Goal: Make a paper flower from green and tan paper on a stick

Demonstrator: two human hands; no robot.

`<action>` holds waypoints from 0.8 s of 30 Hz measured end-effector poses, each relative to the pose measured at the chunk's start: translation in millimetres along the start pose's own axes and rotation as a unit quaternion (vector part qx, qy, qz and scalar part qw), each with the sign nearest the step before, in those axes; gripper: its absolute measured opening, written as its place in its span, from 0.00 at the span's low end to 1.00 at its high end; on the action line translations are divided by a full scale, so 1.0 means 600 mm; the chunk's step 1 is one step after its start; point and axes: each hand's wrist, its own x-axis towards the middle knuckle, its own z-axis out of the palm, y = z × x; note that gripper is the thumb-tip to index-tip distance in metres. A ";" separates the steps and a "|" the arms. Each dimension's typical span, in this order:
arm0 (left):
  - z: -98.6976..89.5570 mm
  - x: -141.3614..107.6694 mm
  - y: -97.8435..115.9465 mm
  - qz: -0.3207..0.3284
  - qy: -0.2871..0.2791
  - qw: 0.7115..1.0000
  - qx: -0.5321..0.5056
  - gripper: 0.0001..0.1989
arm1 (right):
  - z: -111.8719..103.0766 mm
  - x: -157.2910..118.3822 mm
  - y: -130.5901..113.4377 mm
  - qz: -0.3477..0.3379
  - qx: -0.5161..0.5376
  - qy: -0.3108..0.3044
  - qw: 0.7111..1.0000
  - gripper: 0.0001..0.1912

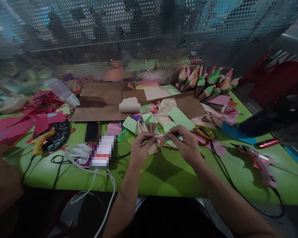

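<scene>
Near the front middle of the green table, my left hand (142, 145) is closed, thumb and fingertips pinching a small crumpled peach-pink piece (160, 141), which looks like paper. From the other side my right hand (186, 142) also pinches, its fingertips at the upper right edge of this piece. What exactly lies between the right fingertips is too small to make out. Just beyond my hands are a small cone with a pale green top (152, 122) and pale green paper pieces (181, 118). A pencil-like stick (170, 147) lies under the right fingers.
To the right rests a pink glue gun (262, 162) with a trailing cord; yellow-handled scissors (205, 131) lie nearer. At left are a yellow glue gun (43, 140), red paper (47, 115) and white cables (111, 180). Behind stand brown paper (101, 99) and several paper cones (211, 81) by a perforated metal panel.
</scene>
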 end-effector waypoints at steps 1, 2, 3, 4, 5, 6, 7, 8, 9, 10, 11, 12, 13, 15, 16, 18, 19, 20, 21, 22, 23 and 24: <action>0.000 0.000 0.000 -0.003 -0.003 1.000 -0.003 0.09 | -0.001 0.000 -0.002 -0.007 -0.006 -0.001 1.000 0.06; 0.001 0.000 0.001 -0.008 -0.007 1.000 -0.009 0.10 | -0.002 0.001 -0.003 -0.015 -0.013 -0.002 1.000 0.06; 0.002 0.000 0.001 -0.015 -0.014 1.000 -0.017 0.12 | -0.003 0.001 -0.005 -0.021 -0.018 -0.003 1.000 0.06; 0.003 -0.001 0.001 -0.024 -0.026 0.999 -0.025 0.13 | -0.003 0.001 -0.006 -0.026 -0.022 -0.003 0.999 0.06; 0.005 -0.002 0.000 -0.034 -0.041 0.998 -0.032 0.15 | -0.003 0.001 -0.007 -0.030 -0.025 -0.001 0.999 0.06; 0.006 -0.003 0.000 -0.044 -0.053 0.997 -0.035 0.16 | -0.003 0.000 -0.007 -0.032 -0.027 0.003 0.999 0.06; 0.007 -0.004 -0.001 -0.052 -0.062 0.996 -0.034 0.18 | -0.003 0.000 -0.007 -0.034 -0.029 0.006 0.999 0.06; 0.008 -0.005 -0.003 -0.056 -0.066 0.996 -0.030 0.18 | -0.002 0.000 -0.007 -0.037 -0.031 0.007 0.999 0.06; 0.008 -0.006 -0.004 -0.057 -0.064 0.996 -0.025 0.18 | -0.001 -0.001 -0.006 -0.041 -0.034 0.007 0.999 0.06; 0.008 -0.007 -0.005 -0.055 -0.057 0.997 -0.019 0.18 | -0.001 -0.001 -0.005 -0.046 -0.037 0.004 0.998 0.06; 0.008 -0.008 -0.005 -0.051 -0.048 0.997 -0.013 0.17 | 0.000 -0.001 -0.003 -0.051 -0.040 -0.001 0.998 0.05; 0.007 -0.008 -0.005 -0.048 -0.038 0.998 -0.008 0.16 | 0.001 -0.002 -0.002 -0.058 -0.043 -0.007 0.997 0.05; 0.007 -0.008 -0.005 -0.046 -0.030 0.998 -0.005 0.16 | 0.002 -0.002 -0.001 -0.064 -0.048 -0.011 0.997 0.05; 0.007 -0.007 -0.005 -0.047 -0.021 0.999 -0.003 0.15 | 0.003 -0.004 -0.001 -0.078 -0.060 -0.010 0.995 0.03; 0.007 -0.007 -0.005 -0.049 -0.019 0.999 -0.003 0.15 | 0.004 -0.004 -0.001 -0.085 -0.069 -0.007 0.994 0.02; 0.007 -0.005 -0.005 -0.051 -0.019 0.999 0.004 0.14 | 0.005 -0.005 -0.002 -0.101 -0.087 -0.005 0.991 0.04; 0.007 -0.005 -0.005 -0.049 -0.019 0.999 0.011 0.14 | 0.005 -0.006 -0.003 -0.111 -0.095 -0.006 0.989 0.05; 0.008 -0.005 -0.005 -0.044 -0.018 0.999 0.020 0.13 | 0.006 -0.006 -0.004 -0.121 -0.103 -0.006 0.987 0.06; 0.008 -0.004 -0.005 -0.038 -0.019 0.999 0.030 0.12 | 0.006 -0.006 -0.005 -0.132 -0.110 -0.006 0.985 0.06; 0.008 -0.005 -0.005 -0.030 -0.020 0.998 0.042 0.11 | 0.007 -0.005 -0.005 -0.142 -0.116 -0.004 0.983 0.07; 0.008 -0.005 -0.004 -0.022 -0.022 0.998 0.055 0.10 | 0.007 -0.005 -0.006 -0.150 -0.122 -0.002 0.981 0.08; 0.009 -0.005 -0.003 -0.015 -0.023 0.997 0.068 0.09 | 0.007 -0.005 -0.006 -0.157 -0.128 -0.002 0.979 0.08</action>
